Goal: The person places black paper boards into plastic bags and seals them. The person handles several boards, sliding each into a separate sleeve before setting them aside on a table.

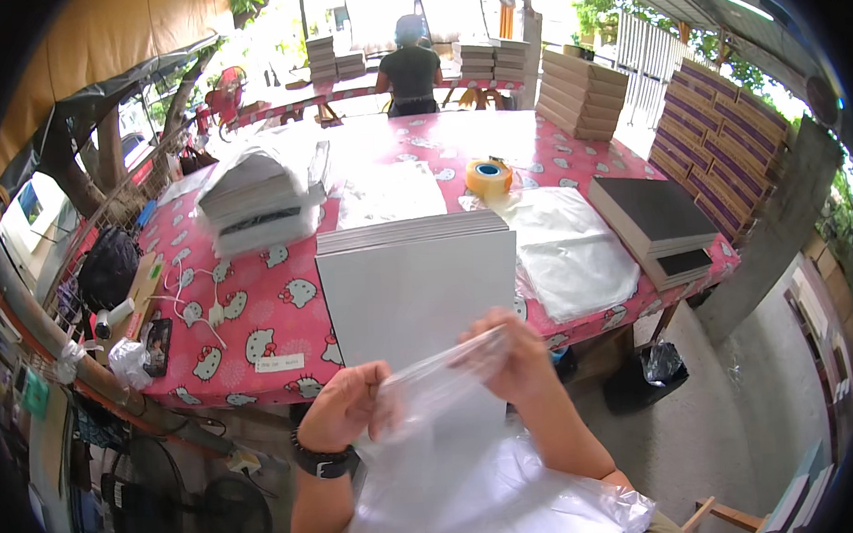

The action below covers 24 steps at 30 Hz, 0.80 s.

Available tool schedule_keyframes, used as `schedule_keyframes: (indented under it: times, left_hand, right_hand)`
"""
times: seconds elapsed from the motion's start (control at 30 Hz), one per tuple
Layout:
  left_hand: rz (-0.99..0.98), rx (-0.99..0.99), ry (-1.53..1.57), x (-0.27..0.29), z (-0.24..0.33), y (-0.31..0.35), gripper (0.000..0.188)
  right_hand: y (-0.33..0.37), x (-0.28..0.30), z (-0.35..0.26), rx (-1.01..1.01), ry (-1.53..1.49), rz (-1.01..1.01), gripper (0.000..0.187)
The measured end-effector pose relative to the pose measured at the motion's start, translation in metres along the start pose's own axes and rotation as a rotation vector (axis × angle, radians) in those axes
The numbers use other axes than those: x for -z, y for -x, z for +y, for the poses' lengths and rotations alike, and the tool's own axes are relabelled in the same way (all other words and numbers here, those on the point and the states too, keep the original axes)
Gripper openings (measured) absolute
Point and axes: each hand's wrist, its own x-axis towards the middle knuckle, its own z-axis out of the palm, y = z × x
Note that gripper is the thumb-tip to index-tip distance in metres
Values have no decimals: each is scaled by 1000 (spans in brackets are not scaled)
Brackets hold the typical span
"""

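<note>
A clear plastic bag point(442, 370) is stretched between my two hands, with its edge lifted. My left hand point(347, 406), with a dark watch on its wrist, is closed on the bag's left side. Higher up and to the right, my right hand point(513, 358) pinches the other side, its fingers slightly blurred. Below them a white flat panel point(458, 501), wrapped in clear plastic, lies across my lap. Just beyond my hands a stack of white panels point(418, 291) leans at the table's near edge. Whether the lifted plastic belongs to the lap wrapping is hard to see.
On the pink patterned table point(298, 293) sit a pile of clear bags point(576, 259), a tape roll point(488, 174), dark-covered stacks point(655, 211) and wrapped packs point(259, 203). A phone point(159, 346) lies left. A black bin point(647, 380) stands right. Another person point(409, 69) sits far off.
</note>
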Motion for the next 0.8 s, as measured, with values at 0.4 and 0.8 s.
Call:
schedule_keyframes:
  times: [0.4, 0.8]
  left_hand:
    - [-188, 118, -754, -34, 5, 3, 29]
    - [-270, -294, 264, 106, -67, 42, 38]
  right_hand:
    - [-16, -64, -14, 15, 1411, -136, 7]
    - [11, 8, -43, 19, -433, -207, 44]
